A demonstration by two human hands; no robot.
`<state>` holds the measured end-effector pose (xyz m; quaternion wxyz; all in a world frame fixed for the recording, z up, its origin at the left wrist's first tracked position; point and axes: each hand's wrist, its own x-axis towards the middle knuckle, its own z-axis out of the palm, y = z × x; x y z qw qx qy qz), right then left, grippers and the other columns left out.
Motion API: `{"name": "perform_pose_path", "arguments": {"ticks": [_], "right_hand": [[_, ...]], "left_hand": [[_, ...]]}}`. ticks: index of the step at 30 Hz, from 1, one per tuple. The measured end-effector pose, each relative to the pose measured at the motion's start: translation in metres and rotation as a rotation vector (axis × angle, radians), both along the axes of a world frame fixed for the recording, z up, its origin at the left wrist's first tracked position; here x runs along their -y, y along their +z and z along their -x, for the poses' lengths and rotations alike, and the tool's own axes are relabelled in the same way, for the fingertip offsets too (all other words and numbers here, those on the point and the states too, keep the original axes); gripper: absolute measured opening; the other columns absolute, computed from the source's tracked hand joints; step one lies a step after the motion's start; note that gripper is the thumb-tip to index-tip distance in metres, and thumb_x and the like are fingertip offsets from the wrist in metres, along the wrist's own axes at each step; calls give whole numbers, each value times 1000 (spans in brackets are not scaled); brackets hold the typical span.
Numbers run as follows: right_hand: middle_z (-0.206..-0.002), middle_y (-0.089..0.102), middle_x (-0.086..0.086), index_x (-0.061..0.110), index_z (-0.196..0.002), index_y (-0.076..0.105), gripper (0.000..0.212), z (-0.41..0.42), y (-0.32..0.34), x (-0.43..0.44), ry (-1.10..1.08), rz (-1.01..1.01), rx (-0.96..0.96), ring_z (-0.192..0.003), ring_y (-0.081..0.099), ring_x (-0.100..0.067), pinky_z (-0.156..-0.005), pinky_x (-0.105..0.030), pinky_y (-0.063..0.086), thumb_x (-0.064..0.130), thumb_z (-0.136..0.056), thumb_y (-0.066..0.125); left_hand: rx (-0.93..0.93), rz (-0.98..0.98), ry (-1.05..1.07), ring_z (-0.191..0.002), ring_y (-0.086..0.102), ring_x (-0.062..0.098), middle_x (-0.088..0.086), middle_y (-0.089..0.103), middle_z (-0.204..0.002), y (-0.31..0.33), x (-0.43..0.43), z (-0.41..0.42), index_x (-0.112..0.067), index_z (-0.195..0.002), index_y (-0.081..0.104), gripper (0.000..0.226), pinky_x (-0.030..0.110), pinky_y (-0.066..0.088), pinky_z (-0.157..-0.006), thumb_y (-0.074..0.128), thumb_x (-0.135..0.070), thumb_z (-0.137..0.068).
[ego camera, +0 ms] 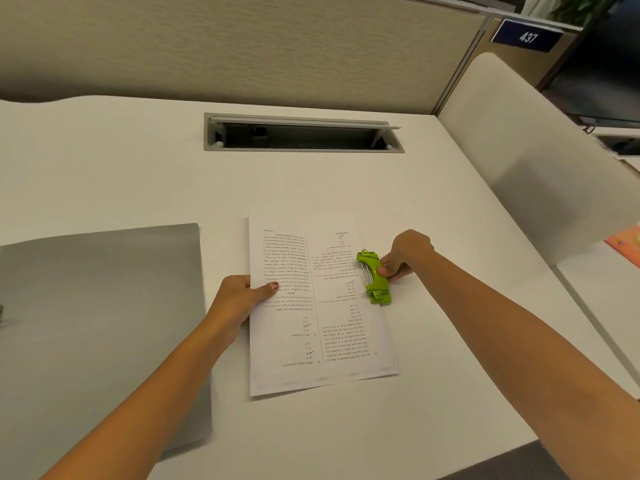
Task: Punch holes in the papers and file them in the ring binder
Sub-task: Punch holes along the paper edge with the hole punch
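Note:
A thin stack of printed papers (311, 327) lies on the white desk (138, 174), its text upside down to me. A green hole punch (374, 277) sits over the papers' right edge, near the middle of that edge. My right hand (405, 256) grips the punch from the right, thumb on its top. My left hand (239, 299) holds the papers' left edge, thumb pressed flat on the sheet. A grey ring binder (97, 323) lies flat to the left of the papers, with a bit of metal clip at its far left.
A cable slot (301, 133) with an open lid is set into the desk beyond the papers. Beige partitions (512, 150) close off the back and right side. An orange item (627, 245) lies on the neighbouring desk at the right edge.

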<state>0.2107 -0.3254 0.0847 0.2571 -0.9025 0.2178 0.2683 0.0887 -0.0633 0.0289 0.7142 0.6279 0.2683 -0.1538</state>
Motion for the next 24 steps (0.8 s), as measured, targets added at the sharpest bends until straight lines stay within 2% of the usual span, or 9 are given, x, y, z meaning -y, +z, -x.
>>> {"name": "perform_pose_path", "arguments": {"ticks": [2, 4, 8, 12, 16, 17, 20, 22, 24], "right_hand": [[-51, 69, 1, 2, -80, 64, 5, -4, 1, -2, 5, -37, 13, -72, 71, -21, -76, -29, 59, 1, -82, 69], [-42, 63, -1, 2, -73, 61, 11, -2, 4, -3, 13, -41, 28, -71, 71, -24, -74, -31, 60, -5, -81, 66], [-47, 66, -3, 1, -74, 61, 11, -3, 4, -2, 16, -71, 30, -66, 72, -23, -70, -30, 60, -5, -82, 65], [-65, 70, -6, 1, -76, 64, 8, -3, 4, 0, 57, -73, 4, -84, 73, -26, -79, -35, 60, -5, -78, 70], [-50, 68, -2, -1, -81, 65, 6, -1, 4, 1, 3, -77, -7, -68, 71, -21, -71, -28, 60, -4, -79, 70], [-51, 68, -2, -2, -85, 66, 8, 0, 4, 1, -9, -89, -11, -70, 71, -22, -72, -28, 59, -2, -79, 71], [-82, 76, -2, 6, -99, 71, 35, 3, -1, 2, -20, 14, 32, -91, 71, -19, -85, -28, 56, 23, -71, 84], [-92, 75, -2, 10, -99, 72, 36, 4, -6, -1, -86, 92, 156, -87, 71, -18, -70, -24, 54, 26, -70, 84], [-73, 76, -3, 8, -96, 70, 19, 8, -7, -7, -138, 102, 270, -68, 71, -17, -48, -20, 45, 14, -79, 75]], "left_hand": [[-7, 7, -5, -94, 70, 26, 9, 73, -105, 0, -1, -1, -6, -101, 68, 17, 40, 55, -89, 71, -12, -85], [-11, 5, -7, -94, 70, 26, 9, 73, -105, 0, -1, -1, -6, -100, 69, 17, 40, 55, -89, 71, -12, -84], [-6, 0, -7, -95, 70, 27, 9, 73, -106, 0, -1, 0, -5, -105, 69, 22, 43, 54, -91, 71, -12, -85], [-4, -14, -10, -93, 71, 26, 9, 73, -104, 1, -1, 1, -4, -107, 69, 24, 42, 55, -89, 71, -13, -85], [-1, -17, -17, -94, 71, 25, 8, 73, -105, 2, 0, 2, -4, -109, 68, 26, 41, 55, -88, 71, -13, -85], [-1, -21, -18, -94, 71, 25, 7, 73, -105, 2, 0, 2, -5, -109, 68, 25, 40, 55, -88, 71, -13, -85], [0, -28, -16, -93, 71, 25, 7, 74, -104, 2, 0, 2, -6, -108, 69, 25, 40, 56, -87, 72, -14, -85], [-2, -36, -15, -93, 71, 25, 6, 74, -104, 2, 0, 2, -6, -109, 68, 26, 42, 56, -88, 72, -14, -84], [0, -41, -21, -93, 71, 25, 7, 74, -104, 3, 0, 2, -5, -108, 69, 26, 42, 56, -88, 72, -14, -84]]}}
